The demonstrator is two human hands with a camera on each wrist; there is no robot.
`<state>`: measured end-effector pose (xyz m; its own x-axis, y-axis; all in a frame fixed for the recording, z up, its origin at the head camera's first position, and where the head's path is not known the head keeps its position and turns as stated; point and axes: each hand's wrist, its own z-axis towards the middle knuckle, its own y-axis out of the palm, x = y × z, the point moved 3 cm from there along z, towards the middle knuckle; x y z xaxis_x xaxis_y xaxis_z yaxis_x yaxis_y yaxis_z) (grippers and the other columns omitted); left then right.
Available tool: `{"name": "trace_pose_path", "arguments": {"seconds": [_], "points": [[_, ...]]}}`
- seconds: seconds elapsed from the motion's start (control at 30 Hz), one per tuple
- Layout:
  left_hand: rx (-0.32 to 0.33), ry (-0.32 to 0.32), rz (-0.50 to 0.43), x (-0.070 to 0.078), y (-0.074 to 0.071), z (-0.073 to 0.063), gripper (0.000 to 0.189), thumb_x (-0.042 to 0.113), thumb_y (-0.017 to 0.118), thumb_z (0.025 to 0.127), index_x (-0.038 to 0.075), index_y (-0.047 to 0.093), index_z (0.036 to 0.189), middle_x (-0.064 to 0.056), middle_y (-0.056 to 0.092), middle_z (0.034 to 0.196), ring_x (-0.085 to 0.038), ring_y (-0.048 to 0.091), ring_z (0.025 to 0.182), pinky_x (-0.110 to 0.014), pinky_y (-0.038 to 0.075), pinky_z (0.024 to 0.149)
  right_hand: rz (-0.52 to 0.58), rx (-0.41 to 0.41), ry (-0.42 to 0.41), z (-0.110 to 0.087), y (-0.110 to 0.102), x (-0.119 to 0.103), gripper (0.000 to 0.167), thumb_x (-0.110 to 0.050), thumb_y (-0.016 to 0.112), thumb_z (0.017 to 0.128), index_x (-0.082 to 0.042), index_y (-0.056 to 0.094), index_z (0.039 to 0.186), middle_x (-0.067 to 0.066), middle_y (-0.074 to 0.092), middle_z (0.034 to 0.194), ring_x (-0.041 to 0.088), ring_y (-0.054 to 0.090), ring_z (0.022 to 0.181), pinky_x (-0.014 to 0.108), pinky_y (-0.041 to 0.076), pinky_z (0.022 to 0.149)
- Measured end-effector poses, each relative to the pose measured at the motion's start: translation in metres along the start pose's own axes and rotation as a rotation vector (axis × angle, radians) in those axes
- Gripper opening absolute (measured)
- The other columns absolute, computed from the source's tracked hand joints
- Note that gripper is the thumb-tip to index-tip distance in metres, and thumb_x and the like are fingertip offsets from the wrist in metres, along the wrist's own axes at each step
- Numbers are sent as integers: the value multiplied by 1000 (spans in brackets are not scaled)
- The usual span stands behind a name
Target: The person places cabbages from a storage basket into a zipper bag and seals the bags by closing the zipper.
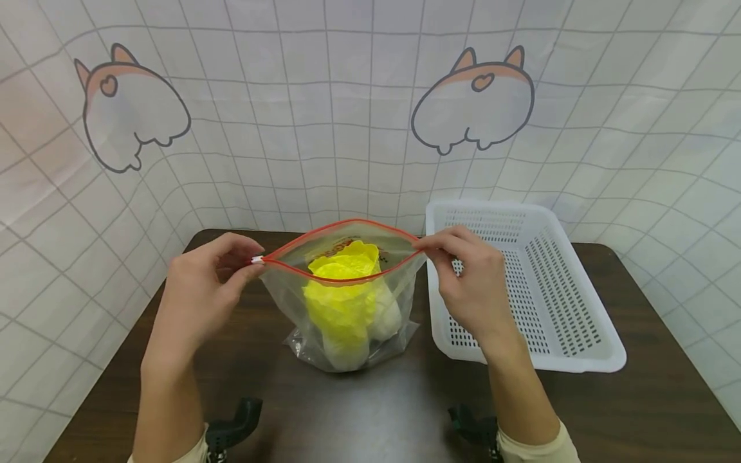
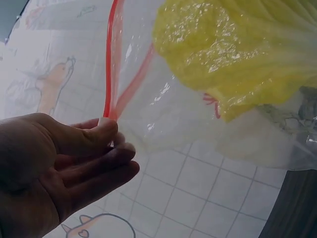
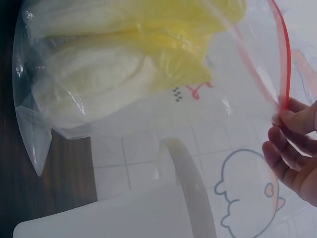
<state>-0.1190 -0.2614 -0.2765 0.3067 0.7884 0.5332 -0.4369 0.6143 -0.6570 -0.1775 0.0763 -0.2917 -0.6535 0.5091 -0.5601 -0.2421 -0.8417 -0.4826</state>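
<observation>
A clear slider zip bag [image 1: 407,302] with a red zip edge stands on the table, its mouth parted in the middle. Inside are napa cabbages [image 1: 349,260], yellow at the leafy tops and white at the bases. At the bag's left corner, beside the white slider [image 1: 257,260], my left hand [image 1: 199,299] pinches the edge between thumb and finger. My right hand [image 1: 471,280] grips the opposite corner by the red strip. In the left wrist view, yellow leaves [image 2: 237,54] press close to the film; the right wrist view shows white stalks [image 3: 94,84] near the bag's bottom.
A white perforated plastic basket [image 1: 585,283] sits right of the bag, partly behind my right hand and forearm. The dark wooden table [image 1: 347,424] meets a tile-patterned curtain [image 1: 301,141] printed with cartoon animals at the back and sides.
</observation>
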Motion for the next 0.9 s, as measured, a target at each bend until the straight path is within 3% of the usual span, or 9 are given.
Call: {"name": "trace_pose_path", "arguments": {"seconds": [0.13, 0.3, 0.4, 0.53, 0.7, 0.9], "points": [[-11, -64, -37, -5, -4, -1, 20, 8, 85, 87, 19, 77, 102, 3, 79, 91, 9, 68, 75, -6, 51, 71, -9, -23, 26, 0, 2, -1, 15, -4, 72, 96, -13, 82, 103, -4, 73, 100, 10, 63, 84, 22, 51, 75], [1, -85, -73, -3, -6, -1, 16, 11, 87, 85, 21, 79, 96, 5, 79, 86, 1, 73, 71, -11, 53, 66, -2, -30, 40, -1, 3, -7, 14, -7, 75, 93, -12, 81, 105, 0, 70, 111, 18, 64, 109, 38, 52, 92], [6, -107, -86, -2, -8, -1, 13, 15, 87, 85, 22, 80, 93, 6, 79, 84, -1, 74, 70, -13, 52, 63, 19, -18, -5, 1, 3, -19, 13, -7, 76, 92, -11, 80, 104, 1, 69, 113, 19, 63, 112, 39, 51, 95], [5, -125, -99, -1, -7, -1, 9, 20, 88, 85, 24, 82, 91, 5, 79, 84, 2, 72, 69, -17, 50, 58, 51, -37, -113, 8, 6, -42, 14, -6, 76, 90, -11, 80, 103, 2, 71, 109, 19, 64, 105, 35, 53, 86], [0, -116, -153, 0, -6, -2, 9, 22, 89, 84, 26, 83, 90, 5, 79, 84, -3, 72, 68, -18, 50, 57, 50, -163, -220, 22, 23, -72, 13, -5, 75, 92, -11, 79, 103, 2, 72, 108, 19, 64, 106, 33, 55, 87], [-3, -71, -223, 3, -3, -1, 9, 20, 89, 84, 24, 83, 89, 6, 78, 83, -5, 72, 67, -16, 54, 60, 15, -396, -255, 38, 51, -102, 12, -11, 72, 95, -12, 77, 106, -3, 73, 110, 16, 64, 112, 31, 52, 98]]}}
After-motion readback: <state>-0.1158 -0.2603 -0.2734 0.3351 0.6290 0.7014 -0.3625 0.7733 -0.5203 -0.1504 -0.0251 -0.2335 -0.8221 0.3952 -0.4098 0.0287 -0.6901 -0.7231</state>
